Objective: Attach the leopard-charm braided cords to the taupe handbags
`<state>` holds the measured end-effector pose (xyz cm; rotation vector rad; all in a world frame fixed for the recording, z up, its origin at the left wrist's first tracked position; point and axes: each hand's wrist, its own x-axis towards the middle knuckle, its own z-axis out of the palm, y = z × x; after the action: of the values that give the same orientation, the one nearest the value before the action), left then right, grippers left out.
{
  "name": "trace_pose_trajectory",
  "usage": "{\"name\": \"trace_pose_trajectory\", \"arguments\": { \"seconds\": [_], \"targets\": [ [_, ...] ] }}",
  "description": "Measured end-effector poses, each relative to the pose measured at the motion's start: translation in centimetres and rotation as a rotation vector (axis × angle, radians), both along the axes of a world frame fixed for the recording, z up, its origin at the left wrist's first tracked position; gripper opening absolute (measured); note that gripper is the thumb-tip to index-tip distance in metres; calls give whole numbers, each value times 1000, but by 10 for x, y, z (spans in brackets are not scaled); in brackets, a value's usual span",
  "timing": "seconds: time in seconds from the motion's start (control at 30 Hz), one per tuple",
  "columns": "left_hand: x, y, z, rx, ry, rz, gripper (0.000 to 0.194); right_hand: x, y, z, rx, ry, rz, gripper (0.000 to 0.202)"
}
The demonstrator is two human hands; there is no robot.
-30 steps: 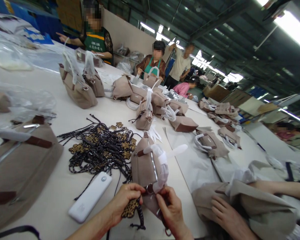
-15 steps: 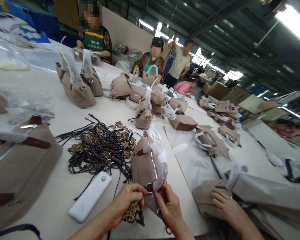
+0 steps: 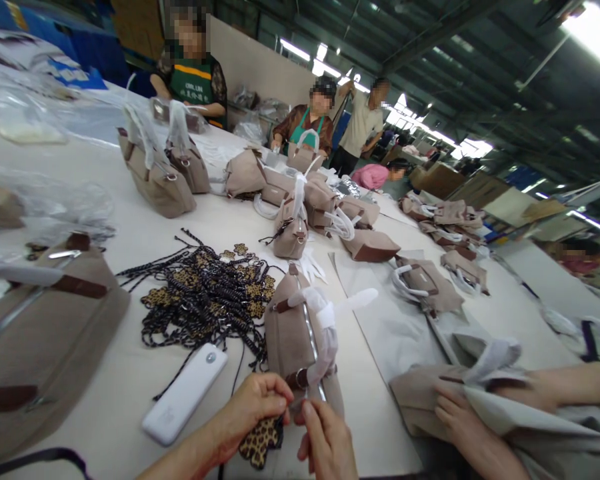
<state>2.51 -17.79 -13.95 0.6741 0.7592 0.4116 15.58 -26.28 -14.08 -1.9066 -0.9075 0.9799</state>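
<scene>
Nearby, a white device (image 3: 185,393) lies beside tangled leopard charms (image 3: 205,293).

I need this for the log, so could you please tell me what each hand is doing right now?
Left hand: closed, pinching the leopard-print charm against the beige handbag.
Right hand: fingers curled at the handbag's ring; grip cannot be told.
</scene>
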Motion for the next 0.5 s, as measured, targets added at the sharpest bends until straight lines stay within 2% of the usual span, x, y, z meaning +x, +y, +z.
{"name": "trace_pose_trajectory", "arguments": {
  "seconds": [0.07,0.13,0.2,0.3,0.37,0.4,0.43,0.5],
  "targets": [
    [-2,4,-2,50,29,-58,23,-12,10,0,-48,288,-117,48],
    [-6,10,-3,116,96,-116,22,-19,20,3,-38,546,-291,52],
    [-12,16,-4,216,192,-120,23,-22,25,7,-26,723,-435,57],
    [-19,18,-4,517,389,59,29,-20,21,6,-13,826,-487,59],
    [-20,12,-2,613,496,146,17,-17,15,3,-27,852,-447,58],
    [-18,6,-2,544,501,130,5,-16,12,1,-33,864,-420,57],
    [-15,-1,-2,400,466,82,8,-16,9,-1,-36,875,-392,55],
    [-5,-15,-4,22,300,-22,29,-18,4,-3,-32,882,-329,51]
  ]
}}
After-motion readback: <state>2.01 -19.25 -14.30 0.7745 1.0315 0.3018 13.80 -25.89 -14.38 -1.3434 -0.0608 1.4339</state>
